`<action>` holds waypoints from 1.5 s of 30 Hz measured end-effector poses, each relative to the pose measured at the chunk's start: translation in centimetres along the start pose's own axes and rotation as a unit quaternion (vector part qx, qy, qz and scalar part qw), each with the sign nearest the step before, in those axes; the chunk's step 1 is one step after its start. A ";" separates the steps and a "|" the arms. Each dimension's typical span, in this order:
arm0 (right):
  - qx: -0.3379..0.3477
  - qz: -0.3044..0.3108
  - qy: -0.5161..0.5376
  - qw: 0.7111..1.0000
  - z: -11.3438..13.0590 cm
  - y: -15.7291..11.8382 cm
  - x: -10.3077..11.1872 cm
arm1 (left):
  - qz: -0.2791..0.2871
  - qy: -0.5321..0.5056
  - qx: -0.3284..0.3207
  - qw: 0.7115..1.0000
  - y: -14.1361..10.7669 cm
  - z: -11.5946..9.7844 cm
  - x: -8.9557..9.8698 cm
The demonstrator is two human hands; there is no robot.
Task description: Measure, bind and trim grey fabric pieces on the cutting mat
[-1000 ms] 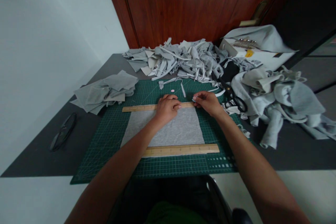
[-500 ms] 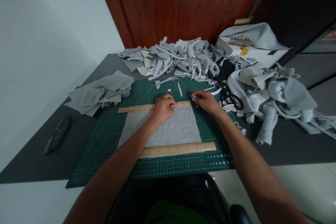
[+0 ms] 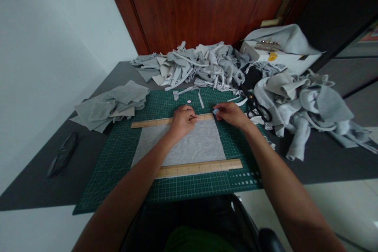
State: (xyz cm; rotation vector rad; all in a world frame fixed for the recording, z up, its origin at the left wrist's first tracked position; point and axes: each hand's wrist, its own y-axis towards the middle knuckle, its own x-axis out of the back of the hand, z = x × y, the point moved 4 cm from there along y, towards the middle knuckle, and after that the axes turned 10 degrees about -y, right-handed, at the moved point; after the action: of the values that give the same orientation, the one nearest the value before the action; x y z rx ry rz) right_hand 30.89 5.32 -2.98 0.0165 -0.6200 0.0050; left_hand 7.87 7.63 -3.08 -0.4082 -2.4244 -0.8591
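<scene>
Grey cloth (image 3: 195, 143) lies flat on a green cutting mat (image 3: 189, 189). One wooden ruler (image 3: 147, 123) crosses its far edge, and another wooden ruler (image 3: 203, 167) lies along its near edge. My left hand (image 3: 183, 121) rests over the far ruler with its fingers drawn together; whatever they may pinch is too small to tell. Just past the right end of that ruler, my right hand (image 3: 230, 113) pinches a small pale blue piece (image 3: 216, 111) at the cloth's far right corner. A pink disc (image 3: 189, 101) sits on the mat beyond my left hand.
Grey scraps (image 3: 201, 65) are heaped at the back, with folded cloth pieces (image 3: 115, 102) on the left. Black scissors (image 3: 258, 108) lie right of my right hand, beside bundled cloth (image 3: 310, 102). A white box (image 3: 295, 61) stands behind; glasses (image 3: 62, 155) lie far left.
My right hand has moved slightly toward the ruler's end, and the pale blue piece in its fingers shows more. The whole view has shifted a little. My left hand keeps its place on the ruler.
</scene>
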 end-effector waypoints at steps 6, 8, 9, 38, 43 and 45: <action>0.033 0.007 -0.075 0.997 0.4 -0.2 0.2 | 0.003 0.003 0.004 1.000 0.1 0.0 -0.1; 0.046 0.011 -0.092 0.995 0.5 -0.2 0.3 | 0.001 0.006 0.008 1.000 0.1 0.2 -0.1; 0.051 0.013 -0.097 0.994 0.5 -0.2 0.3 | -0.001 0.008 0.007 1.000 0.1 0.2 -0.1; 0.114 0.003 -0.269 0.956 2.0 -0.5 0.0 | 0.061 0.017 -0.034 0.997 0.4 0.0 -0.2; 0.114 0.006 -0.255 0.960 1.7 -0.4 0.0 | 0.066 0.015 -0.042 0.997 0.4 -0.1 -0.1; 0.119 0.005 -0.249 0.961 1.6 -0.4 0.0 | 0.067 0.014 -0.045 0.997 0.4 -0.2 -0.1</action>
State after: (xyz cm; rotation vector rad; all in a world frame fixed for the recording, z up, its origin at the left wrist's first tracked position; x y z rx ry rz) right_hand 29.93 4.88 -1.66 0.2549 -1.1205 0.0881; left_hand 8.22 7.77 -2.86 -0.5821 -2.3085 -0.9110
